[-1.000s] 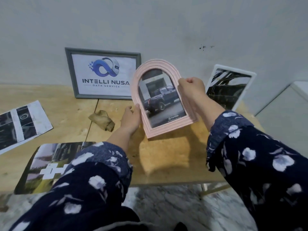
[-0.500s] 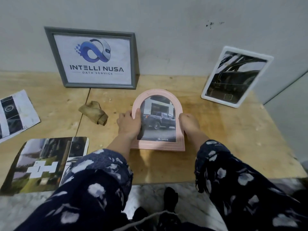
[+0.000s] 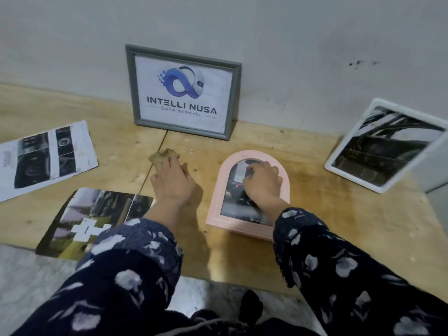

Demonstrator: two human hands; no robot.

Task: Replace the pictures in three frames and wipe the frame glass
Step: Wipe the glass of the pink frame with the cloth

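Note:
A pink arched frame (image 3: 242, 226) holding a picture of a dark pickup lies flat on the wooden table (image 3: 351, 226). My right hand (image 3: 261, 183) rests on its glass with bent fingers, pressing it down. To its left, my left hand (image 3: 173, 183) covers a crumpled tan cloth (image 3: 160, 155), fingers closing over it. A grey frame (image 3: 181, 93) with a blue logo print leans against the wall behind. A white frame (image 3: 385, 146) with a dark picture leans at the far right.
Two loose printed sheets lie on the left: a white page with dark photos (image 3: 46, 156) and a large photo print (image 3: 97, 214) at the table's front edge. The wall closes off the back. Grey floor shows below the table edge.
The pink frame went from held up in both hands to lying flat on the table. My left hand left it and moved left onto the cloth; my right hand now lies on the glass.

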